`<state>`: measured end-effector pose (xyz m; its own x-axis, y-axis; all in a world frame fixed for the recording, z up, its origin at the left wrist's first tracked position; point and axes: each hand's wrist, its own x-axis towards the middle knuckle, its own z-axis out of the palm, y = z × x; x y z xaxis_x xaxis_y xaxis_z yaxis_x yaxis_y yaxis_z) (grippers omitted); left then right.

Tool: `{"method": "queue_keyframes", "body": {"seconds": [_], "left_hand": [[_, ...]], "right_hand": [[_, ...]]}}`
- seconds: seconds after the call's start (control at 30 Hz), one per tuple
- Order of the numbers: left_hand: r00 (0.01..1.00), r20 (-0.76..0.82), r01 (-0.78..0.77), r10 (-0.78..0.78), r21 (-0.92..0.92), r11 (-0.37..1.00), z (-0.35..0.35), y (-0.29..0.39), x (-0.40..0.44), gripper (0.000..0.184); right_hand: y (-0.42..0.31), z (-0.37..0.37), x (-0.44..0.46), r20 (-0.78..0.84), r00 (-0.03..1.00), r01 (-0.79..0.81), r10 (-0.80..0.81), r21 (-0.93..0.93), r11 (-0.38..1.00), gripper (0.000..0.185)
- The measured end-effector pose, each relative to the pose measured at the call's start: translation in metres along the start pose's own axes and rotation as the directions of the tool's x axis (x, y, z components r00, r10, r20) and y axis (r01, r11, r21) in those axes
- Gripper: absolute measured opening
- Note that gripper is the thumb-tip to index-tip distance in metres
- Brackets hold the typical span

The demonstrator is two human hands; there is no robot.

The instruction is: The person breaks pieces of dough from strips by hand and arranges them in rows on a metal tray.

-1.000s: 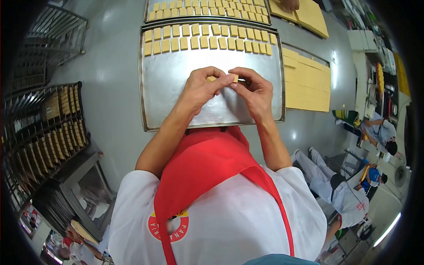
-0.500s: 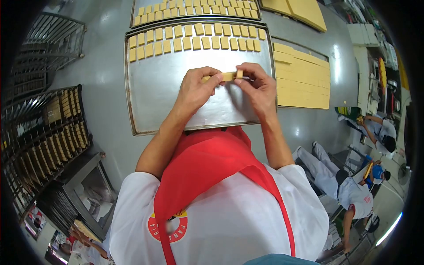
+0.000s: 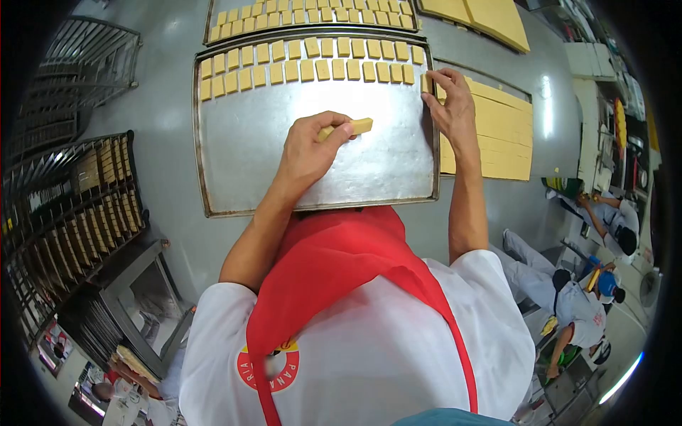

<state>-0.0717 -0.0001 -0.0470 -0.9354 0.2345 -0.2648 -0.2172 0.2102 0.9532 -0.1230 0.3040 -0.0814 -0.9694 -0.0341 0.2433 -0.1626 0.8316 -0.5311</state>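
Observation:
A short strip of yellow dough (image 3: 363,126) sticks out of my left hand (image 3: 316,145), which is closed around it above the metal baking tray (image 3: 234,163). At the tray's right edge, my right hand (image 3: 455,110) pinches a small cut dough piece (image 3: 426,83) between thumb and fingers. That piece is at the right end of the nearer of two rows of dough pieces (image 3: 307,69) across the tray's far part. Part of the strip is hidden inside my left fist.
Right of the tray lies a slab of dough cut into strips (image 3: 497,135). A second tray of pieces (image 3: 312,15) stands beyond, with more slabs (image 3: 490,18) beside it. Racks (image 3: 78,227) are on the left. Co-workers (image 3: 579,305) are at the right and lower left.
My right hand has moved right and away from the strip, carrying a small dough piece to the end of the nearer row. My left hand still holds the strip in about the same place.

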Motion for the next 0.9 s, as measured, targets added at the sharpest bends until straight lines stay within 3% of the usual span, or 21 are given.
{"method": "queue_keyframes", "body": {"seconds": [0.07,0.27,0.4,0.47,0.5,0.6,0.63,0.7,0.77,0.83,0.9], "left_hand": [[1.000,-0.002,0.026,-0.026,-0.030,0.999,-0.002,-0.002,-0.002,0.027],[0.999,-0.034,0.000,-0.002,-0.054,0.999,-0.022,-0.004,-0.012,0.025],[0.991,-0.132,0.026,-0.029,-0.026,0.999,-0.062,-0.005,-0.026,0.023],[0.953,-0.289,-0.037,0.086,0.169,0.985,-0.085,-0.011,-0.035,0.019],[0.949,-0.304,-0.033,0.084,0.172,0.985,-0.096,-0.009,-0.040,0.019],[0.810,-0.445,-0.085,0.382,0.555,0.827,-0.131,-0.010,-0.055,0.015],[0.804,-0.457,-0.076,0.380,0.556,0.828,-0.140,-0.018,-0.057,0.015],[0.761,-0.432,0.077,0.484,0.802,0.593,-0.155,-0.033,-0.059,0.013],[0.784,-0.418,0.095,0.460,0.812,0.576,-0.163,-0.047,-0.059,0.013],[0.807,-0.401,0.106,0.434,0.820,0.562,-0.170,-0.054,-0.055,0.013],[0.811,-0.353,0.025,0.466,0.817,0.576,-0.175,-0.056,-0.052,0.012]], "right_hand": [[0.008,0.003,0.003,-0.009,1.000,0.013,-0.013,-0.040,0.999,0.044],[0.007,0.009,0.014,0.024,0.998,-0.056,0.054,0.089,0.994,0.043],[0.005,0.009,0.014,0.017,0.995,-0.097,0.097,-0.018,0.995,0.043],[0.012,0.011,0.013,0.001,0.998,-0.066,0.067,-0.033,0.997,0.047],[0.006,0.007,0.012,0.019,0.997,-0.070,0.071,-0.031,0.997,0.051],[-0.029,0.002,0.006,-0.075,0.997,-0.028,0.018,-0.138,0.990,0.053],[-0.041,0.007,0.004,-0.069,0.998,-0.016,0.007,-0.132,0.991,0.053],[-0.071,0.016,-0.005,-0.140,0.989,-0.040,0.042,0.018,0.999,0.048],[-0.115,0.026,-0.009,-0.086,0.990,-0.108,0.114,0.073,0.991,0.044],[-0.144,0.043,-0.011,-0.058,0.989,0.141,-0.138,0.042,0.989,0.042],[-0.175,0.062,-0.014,-0.021,0.984,0.179,-0.178,0.091,0.980,0.041]]}}
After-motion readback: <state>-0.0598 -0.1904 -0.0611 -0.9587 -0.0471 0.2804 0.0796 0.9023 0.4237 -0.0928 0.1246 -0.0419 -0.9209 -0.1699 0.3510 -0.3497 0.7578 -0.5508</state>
